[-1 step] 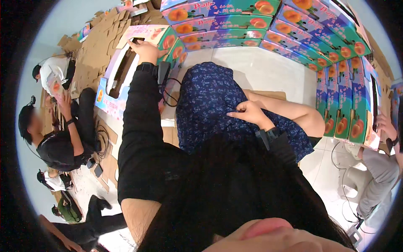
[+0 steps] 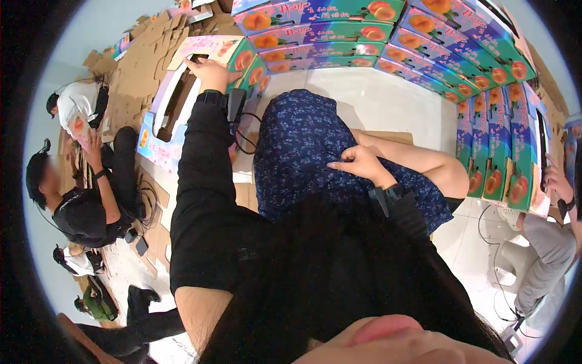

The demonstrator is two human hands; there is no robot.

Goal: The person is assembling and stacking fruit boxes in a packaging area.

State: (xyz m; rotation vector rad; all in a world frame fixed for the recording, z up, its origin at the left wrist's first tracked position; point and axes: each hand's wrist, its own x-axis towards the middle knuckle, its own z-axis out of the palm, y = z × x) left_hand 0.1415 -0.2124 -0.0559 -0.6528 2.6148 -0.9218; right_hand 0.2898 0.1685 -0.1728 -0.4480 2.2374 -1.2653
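Note:
My left hand (image 2: pixel 213 74) lies on the top face of a peach-printed carton (image 2: pixel 209 45), its fingers spread. The index finger reaches the edge of the long cut-out in the carton's top, and the thumb points towards the green side. Through the cut-out a dark brown inside shows. My right hand (image 2: pixel 367 165) rests on the dark blue patterned skirt (image 2: pixel 297 133) over my lap. Its thumb and forefinger stand slightly apart, while the other fingers curl and are partly hidden. Black bands circle both wrists, and a dark device with a cable sits at the left one.
Stacked peach-printed cartons (image 2: pixel 327 31) stand ahead and others (image 2: pixel 494 145) to the right, where another person's hand (image 2: pixel 555 182) touches one. Flattened cardboard (image 2: pixel 142 67) covers the floor at far left. People sit at left near coiled cables (image 2: pixel 147 197). White tiles (image 2: pixel 376 97) show ahead.
My hands stay where they were. At lower left, another person's dark-clothed limbs have shifted slightly.

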